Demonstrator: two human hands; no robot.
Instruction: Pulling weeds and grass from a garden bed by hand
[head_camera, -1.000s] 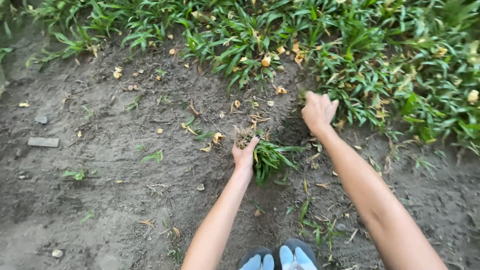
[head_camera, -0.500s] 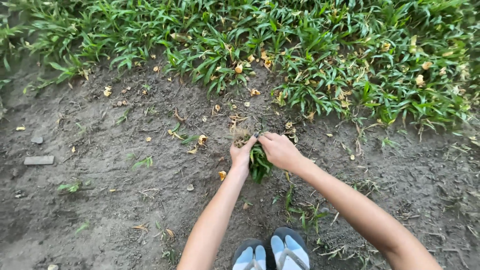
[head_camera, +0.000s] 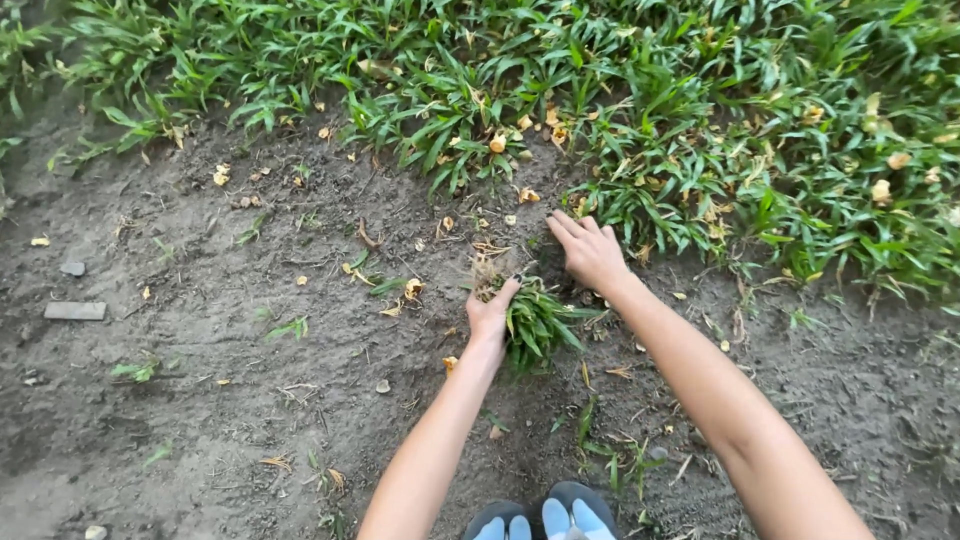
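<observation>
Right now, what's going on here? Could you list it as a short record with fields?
Place: bare soil beside a bed of grass
Left hand: grips a pulled clump, roots up, leaves down
Right hand: fingers flat on the soil at the grass edge, holding nothing
Feet: sandals at the bottom edge
Litter: dry leaves, a flat stone

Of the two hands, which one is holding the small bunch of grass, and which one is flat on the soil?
The left hand holds the grass bunch, roots up beside its fingers. The right hand is open, fingers spread, on the soil by the grass bed.
</observation>
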